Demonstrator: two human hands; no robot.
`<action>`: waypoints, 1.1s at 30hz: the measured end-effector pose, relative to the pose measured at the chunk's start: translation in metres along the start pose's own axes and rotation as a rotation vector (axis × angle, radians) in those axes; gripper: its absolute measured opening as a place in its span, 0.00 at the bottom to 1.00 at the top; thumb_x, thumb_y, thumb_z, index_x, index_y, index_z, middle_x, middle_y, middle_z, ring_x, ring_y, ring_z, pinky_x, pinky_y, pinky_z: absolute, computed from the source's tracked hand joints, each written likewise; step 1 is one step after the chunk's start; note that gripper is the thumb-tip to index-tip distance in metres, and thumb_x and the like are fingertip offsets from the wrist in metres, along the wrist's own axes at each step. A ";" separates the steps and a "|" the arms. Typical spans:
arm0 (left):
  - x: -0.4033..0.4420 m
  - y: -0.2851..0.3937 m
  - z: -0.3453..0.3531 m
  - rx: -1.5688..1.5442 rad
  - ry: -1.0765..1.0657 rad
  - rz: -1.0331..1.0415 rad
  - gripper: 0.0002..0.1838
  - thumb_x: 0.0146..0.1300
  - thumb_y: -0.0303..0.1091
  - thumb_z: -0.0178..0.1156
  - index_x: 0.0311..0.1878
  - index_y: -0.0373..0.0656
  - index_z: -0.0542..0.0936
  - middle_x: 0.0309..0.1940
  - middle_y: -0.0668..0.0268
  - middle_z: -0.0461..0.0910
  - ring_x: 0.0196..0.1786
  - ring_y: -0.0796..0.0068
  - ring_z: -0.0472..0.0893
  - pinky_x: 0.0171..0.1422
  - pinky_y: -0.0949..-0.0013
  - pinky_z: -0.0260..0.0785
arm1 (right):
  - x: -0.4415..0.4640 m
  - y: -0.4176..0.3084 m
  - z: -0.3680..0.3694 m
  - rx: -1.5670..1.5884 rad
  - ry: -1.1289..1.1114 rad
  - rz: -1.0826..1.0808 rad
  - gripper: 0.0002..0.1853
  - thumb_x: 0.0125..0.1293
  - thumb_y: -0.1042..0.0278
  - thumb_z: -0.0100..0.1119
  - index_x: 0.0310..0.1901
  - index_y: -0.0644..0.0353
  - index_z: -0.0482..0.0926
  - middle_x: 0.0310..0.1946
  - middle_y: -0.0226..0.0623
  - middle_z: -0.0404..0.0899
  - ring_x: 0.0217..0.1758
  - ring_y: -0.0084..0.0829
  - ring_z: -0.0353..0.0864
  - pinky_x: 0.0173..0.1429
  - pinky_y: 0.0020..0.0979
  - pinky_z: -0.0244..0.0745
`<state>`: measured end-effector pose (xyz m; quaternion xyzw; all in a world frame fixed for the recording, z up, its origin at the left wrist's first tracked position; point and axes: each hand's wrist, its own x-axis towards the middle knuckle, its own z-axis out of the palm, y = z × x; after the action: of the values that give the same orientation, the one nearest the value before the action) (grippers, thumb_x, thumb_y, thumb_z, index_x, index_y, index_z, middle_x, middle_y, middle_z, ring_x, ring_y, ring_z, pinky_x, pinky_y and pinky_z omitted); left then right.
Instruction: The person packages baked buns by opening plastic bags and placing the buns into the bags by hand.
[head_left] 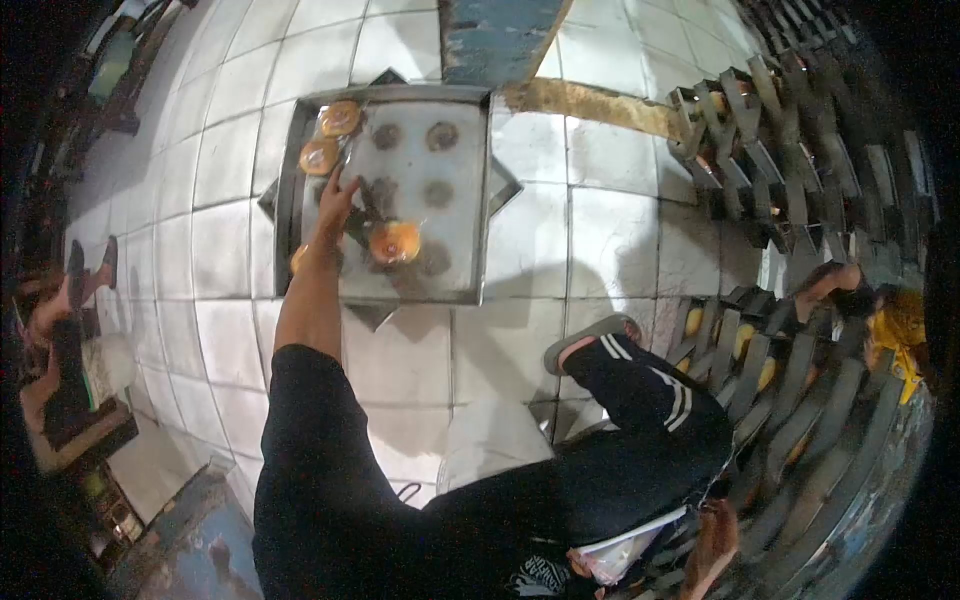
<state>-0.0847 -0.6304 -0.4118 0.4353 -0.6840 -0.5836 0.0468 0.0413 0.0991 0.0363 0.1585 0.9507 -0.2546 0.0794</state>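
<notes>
My left hand (337,205) reaches over a metal tray (484,200) on the tiled floor, its thumb and a finger apart just below two round orange-brown buns (319,156). Another bun (395,243), which looks wrapped in clear plastic, lies to the right of my wrist. Part of one more shows behind my forearm. Round dark marks cover the rest of the tray. At the lower right, my right hand (710,545) is blurred beside a plastic package (615,560) with a white edge; its fingers are not clear.
Stacked metal trays (750,130) with food inside stand at the upper right, and more racks (770,370) lie below. Another person's foot (105,265) is at the far left. A bare limb (830,288) and yellow cloth (900,335) are at the right. My sandal (595,340) rests mid-floor.
</notes>
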 end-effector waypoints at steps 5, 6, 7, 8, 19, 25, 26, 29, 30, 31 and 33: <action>0.032 -0.009 0.009 -0.283 0.014 -0.072 0.35 0.73 0.47 0.61 0.78 0.43 0.66 0.57 0.55 0.79 0.55 0.60 0.80 0.63 0.59 0.71 | 0.004 -0.011 -0.006 -0.065 0.020 -0.033 0.12 0.75 0.67 0.63 0.51 0.66 0.83 0.38 0.39 0.85 0.46 0.31 0.85 0.50 0.35 0.80; 0.036 -0.017 0.003 -0.327 -0.025 -0.083 0.34 0.74 0.47 0.60 0.76 0.41 0.67 0.56 0.56 0.79 0.56 0.60 0.79 0.63 0.60 0.70 | 0.005 -0.016 -0.008 -0.097 -0.013 0.063 0.14 0.76 0.64 0.62 0.53 0.67 0.83 0.41 0.41 0.85 0.47 0.33 0.85 0.54 0.35 0.78; 0.033 -0.026 -0.005 -0.320 -0.047 0.015 0.31 0.74 0.47 0.59 0.73 0.39 0.69 0.57 0.56 0.79 0.56 0.60 0.79 0.64 0.60 0.70 | 0.002 -0.018 -0.010 -0.122 -0.046 0.162 0.16 0.77 0.62 0.61 0.54 0.68 0.83 0.45 0.42 0.85 0.48 0.34 0.84 0.57 0.36 0.76; 0.027 -0.036 -0.005 -0.314 -0.078 0.120 0.28 0.75 0.46 0.57 0.70 0.38 0.72 0.57 0.56 0.79 0.55 0.61 0.79 0.64 0.60 0.69 | 0.001 0.002 -0.012 -0.206 0.047 -0.001 0.14 0.77 0.64 0.60 0.52 0.68 0.84 0.43 0.44 0.86 0.47 0.35 0.85 0.55 0.36 0.77; -0.346 0.111 0.166 -0.151 -0.353 0.557 0.18 0.81 0.33 0.49 0.59 0.28 0.80 0.58 0.51 0.81 0.59 0.57 0.79 0.69 0.58 0.68 | -0.017 0.032 -0.017 0.186 0.161 -0.162 0.13 0.70 0.68 0.66 0.53 0.62 0.84 0.45 0.47 0.86 0.50 0.44 0.88 0.53 0.40 0.82; -0.514 0.334 0.270 -0.306 -0.725 1.142 0.15 0.78 0.31 0.53 0.54 0.30 0.83 0.55 0.51 0.83 0.61 0.56 0.80 0.70 0.58 0.68 | -0.050 0.074 -0.020 0.078 0.317 -0.231 0.14 0.72 0.61 0.63 0.52 0.61 0.83 0.46 0.46 0.84 0.47 0.49 0.86 0.50 0.43 0.83; -0.544 0.368 0.285 -0.363 -0.809 1.223 0.14 0.77 0.30 0.53 0.53 0.30 0.84 0.55 0.51 0.83 0.61 0.56 0.80 0.70 0.58 0.68 | -0.057 0.084 -0.019 0.075 0.356 -0.237 0.13 0.72 0.61 0.63 0.51 0.60 0.83 0.45 0.45 0.85 0.47 0.49 0.86 0.50 0.43 0.83; -0.630 0.454 0.341 -0.434 -0.894 1.509 0.12 0.76 0.30 0.56 0.53 0.35 0.85 0.53 0.53 0.84 0.58 0.55 0.82 0.66 0.59 0.71 | -0.074 0.088 -0.028 0.068 0.384 -0.225 0.14 0.72 0.59 0.63 0.52 0.58 0.82 0.45 0.43 0.85 0.46 0.48 0.87 0.49 0.43 0.84; -0.657 0.474 0.366 -0.458 -0.944 1.549 0.12 0.76 0.31 0.57 0.53 0.36 0.85 0.53 0.53 0.84 0.58 0.55 0.83 0.65 0.60 0.72 | -0.079 0.092 -0.029 0.076 0.407 -0.224 0.15 0.73 0.58 0.62 0.53 0.58 0.82 0.45 0.42 0.85 0.45 0.47 0.87 0.48 0.44 0.84; -0.690 0.492 0.382 -0.458 -0.938 1.627 0.12 0.75 0.31 0.58 0.54 0.37 0.85 0.53 0.54 0.84 0.57 0.55 0.84 0.64 0.60 0.73 | -0.081 0.102 -0.027 0.091 0.438 -0.244 0.15 0.73 0.57 0.62 0.53 0.57 0.82 0.45 0.41 0.85 0.44 0.47 0.87 0.46 0.44 0.84; -0.736 0.504 0.418 -0.264 -0.991 1.692 0.14 0.73 0.31 0.59 0.56 0.37 0.84 0.61 0.50 0.81 0.65 0.50 0.79 0.70 0.57 0.70 | -0.097 0.111 -0.038 0.143 0.452 -0.262 0.15 0.74 0.55 0.62 0.53 0.57 0.82 0.45 0.41 0.85 0.44 0.47 0.87 0.46 0.44 0.85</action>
<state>-0.1423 0.1350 0.2062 -0.4992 -0.6412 -0.5455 0.2052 0.1672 0.1840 0.0401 0.0920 0.9363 -0.2872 -0.1798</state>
